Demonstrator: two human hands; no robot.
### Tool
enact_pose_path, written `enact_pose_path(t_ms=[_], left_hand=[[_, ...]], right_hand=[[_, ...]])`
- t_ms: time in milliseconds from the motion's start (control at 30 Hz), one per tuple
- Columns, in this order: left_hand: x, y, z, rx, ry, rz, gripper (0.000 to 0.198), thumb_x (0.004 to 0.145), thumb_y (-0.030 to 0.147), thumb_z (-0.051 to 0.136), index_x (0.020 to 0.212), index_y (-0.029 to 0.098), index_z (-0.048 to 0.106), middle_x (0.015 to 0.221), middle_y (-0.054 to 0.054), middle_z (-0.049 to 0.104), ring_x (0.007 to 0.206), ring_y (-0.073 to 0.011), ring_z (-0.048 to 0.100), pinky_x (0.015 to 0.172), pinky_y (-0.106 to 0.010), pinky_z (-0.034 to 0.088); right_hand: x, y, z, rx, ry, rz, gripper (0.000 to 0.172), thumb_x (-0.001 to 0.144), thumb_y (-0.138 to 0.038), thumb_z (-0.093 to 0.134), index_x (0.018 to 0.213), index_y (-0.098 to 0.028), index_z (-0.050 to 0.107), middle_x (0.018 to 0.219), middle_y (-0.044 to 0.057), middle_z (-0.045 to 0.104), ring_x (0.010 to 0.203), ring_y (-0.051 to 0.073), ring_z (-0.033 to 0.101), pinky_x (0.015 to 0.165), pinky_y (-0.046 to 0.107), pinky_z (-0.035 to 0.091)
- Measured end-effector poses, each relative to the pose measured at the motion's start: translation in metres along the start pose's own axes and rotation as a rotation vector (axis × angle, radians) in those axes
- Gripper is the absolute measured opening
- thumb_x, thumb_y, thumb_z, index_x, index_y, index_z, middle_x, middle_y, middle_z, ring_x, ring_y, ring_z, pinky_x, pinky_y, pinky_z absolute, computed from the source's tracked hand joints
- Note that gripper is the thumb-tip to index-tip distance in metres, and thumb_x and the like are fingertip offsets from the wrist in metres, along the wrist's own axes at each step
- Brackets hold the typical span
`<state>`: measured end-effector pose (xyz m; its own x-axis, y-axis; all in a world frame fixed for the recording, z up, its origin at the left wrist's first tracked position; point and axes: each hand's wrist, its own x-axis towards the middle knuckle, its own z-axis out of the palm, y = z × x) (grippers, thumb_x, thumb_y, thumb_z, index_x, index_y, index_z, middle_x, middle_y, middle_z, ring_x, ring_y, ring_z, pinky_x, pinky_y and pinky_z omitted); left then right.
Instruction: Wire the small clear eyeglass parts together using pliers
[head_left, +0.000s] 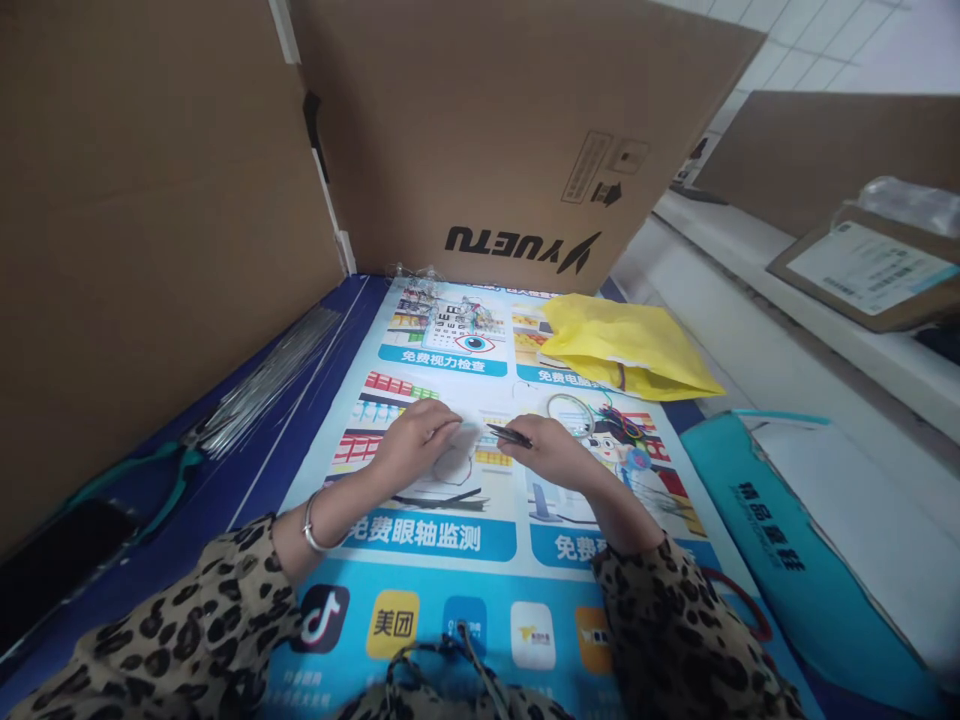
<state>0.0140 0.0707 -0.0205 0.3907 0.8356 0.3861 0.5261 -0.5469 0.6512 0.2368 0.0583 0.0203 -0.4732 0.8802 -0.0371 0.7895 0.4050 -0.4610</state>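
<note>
My left hand (416, 440) is closed in a pinch over the middle of the printed mat. What its fingertips hold is too small to make out. A thin dark loop (469, 470), like cord or wire, shows just below those fingertips. My right hand (555, 452) is wrapped round slim black tweezers (510, 435), whose pointed end faces the left hand across a small gap. Several thin black strips (450, 500) lie on the mat under my left wrist. Just beyond my right hand are a pale ring-shaped coil (571, 413) and a bundle of coloured cords (622, 425).
Teal-handled pliers (169, 470) and a bunch of thin metal wires (270, 375) lie at left, near a black object (67, 565). A yellow bag (630, 345) sits back right; a teal box (795, 540) stands right. Cardboard (480, 120) walls the back and left.
</note>
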Motion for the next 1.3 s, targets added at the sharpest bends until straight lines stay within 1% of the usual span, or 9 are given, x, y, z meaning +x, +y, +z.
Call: enact_pose_path(t_ms=[100, 167, 233, 367, 533, 667, 867, 1100, 1300], left_hand=[[0.007, 0.01, -0.008, 0.058, -0.132, 0.124, 0.022, 0.083, 0.026, 0.046, 0.093, 0.02, 0.065, 0.087, -0.006, 0.063, 0.085, -0.0188, 0.054, 0.076, -0.031, 0.04], [0.011, 0.016, -0.012, 0.128, -0.217, 0.173, 0.021, 0.083, 0.024, 0.047, 0.091, 0.02, 0.066, 0.083, -0.007, 0.063, 0.08, -0.0195, 0.053, 0.072, -0.031, 0.039], [0.015, 0.021, -0.012, 0.241, -0.245, 0.223, 0.019, 0.081, 0.019, 0.049, 0.087, 0.02, 0.067, 0.08, -0.007, 0.062, 0.079, -0.0203, 0.052, 0.071, -0.031, 0.038], [0.02, 0.031, -0.009, 0.534, -0.2, 0.263, 0.013, 0.077, 0.014, 0.053, 0.079, 0.018, 0.066, 0.076, -0.008, 0.057, 0.081, -0.0227, 0.048, 0.068, -0.033, 0.035], [0.027, 0.038, 0.005, 0.694, -0.147, 0.239, 0.011, 0.078, 0.016, 0.053, 0.073, 0.016, 0.063, 0.077, -0.009, 0.056, 0.083, -0.0233, 0.047, 0.068, -0.035, 0.034], [0.037, 0.036, 0.014, 0.729, -0.15, 0.218, 0.011, 0.078, 0.015, 0.052, 0.073, 0.015, 0.062, 0.076, -0.009, 0.057, 0.083, -0.0234, 0.047, 0.069, -0.035, 0.034], [0.049, 0.029, 0.018, 0.756, -0.105, 0.204, 0.014, 0.079, 0.014, 0.05, 0.071, 0.015, 0.062, 0.076, -0.009, 0.057, 0.085, -0.0244, 0.047, 0.071, -0.036, 0.034], [0.043, 0.013, 0.023, 0.773, -0.141, 0.161, 0.014, 0.08, 0.014, 0.047, 0.077, 0.016, 0.061, 0.079, -0.008, 0.056, 0.083, -0.0235, 0.046, 0.067, -0.033, 0.036], [0.04, 0.011, 0.025, 0.754, -0.167, 0.12, 0.015, 0.081, 0.013, 0.046, 0.081, 0.016, 0.06, 0.082, -0.008, 0.055, 0.084, -0.0231, 0.046, 0.065, -0.031, 0.037]], right_hand=[[0.002, -0.003, -0.002, -0.014, 0.046, -0.021, 0.019, 0.082, -0.032, 0.047, 0.078, -0.018, 0.058, 0.076, 0.003, 0.059, 0.072, 0.014, 0.052, 0.062, 0.023, 0.033], [0.004, -0.006, -0.003, -0.022, 0.079, -0.026, 0.018, 0.082, -0.032, 0.047, 0.078, -0.018, 0.057, 0.076, 0.003, 0.059, 0.072, 0.014, 0.051, 0.062, 0.023, 0.032], [0.006, -0.009, -0.003, -0.035, 0.102, -0.022, 0.017, 0.082, -0.031, 0.047, 0.076, -0.017, 0.056, 0.075, 0.002, 0.058, 0.071, 0.013, 0.051, 0.061, 0.023, 0.032], [0.01, -0.012, 0.0, -0.061, 0.12, 0.04, 0.016, 0.08, -0.029, 0.048, 0.072, -0.018, 0.055, 0.071, 0.002, 0.057, 0.066, 0.013, 0.049, 0.057, 0.022, 0.029], [0.018, -0.006, 0.006, -0.077, 0.103, 0.188, 0.011, 0.075, -0.028, 0.05, 0.074, -0.019, 0.058, 0.073, 0.001, 0.059, 0.068, 0.013, 0.052, 0.056, 0.022, 0.029], [0.029, 0.002, 0.009, -0.067, 0.11, 0.231, 0.011, 0.073, -0.027, 0.05, 0.074, -0.02, 0.058, 0.074, 0.001, 0.061, 0.069, 0.013, 0.054, 0.056, 0.021, 0.03], [0.044, 0.007, 0.009, -0.073, 0.126, 0.276, 0.012, 0.073, -0.025, 0.049, 0.077, -0.02, 0.059, 0.075, 0.001, 0.062, 0.07, 0.013, 0.054, 0.056, 0.02, 0.03], [0.049, 0.006, 0.015, -0.086, 0.119, 0.288, 0.015, 0.075, -0.025, 0.048, 0.08, -0.02, 0.06, 0.078, 0.002, 0.062, 0.072, 0.013, 0.054, 0.059, 0.021, 0.031], [0.048, 0.009, 0.015, -0.096, 0.164, 0.324, 0.016, 0.075, -0.028, 0.048, 0.08, -0.02, 0.06, 0.078, 0.004, 0.06, 0.07, 0.015, 0.053, 0.057, 0.022, 0.029]])
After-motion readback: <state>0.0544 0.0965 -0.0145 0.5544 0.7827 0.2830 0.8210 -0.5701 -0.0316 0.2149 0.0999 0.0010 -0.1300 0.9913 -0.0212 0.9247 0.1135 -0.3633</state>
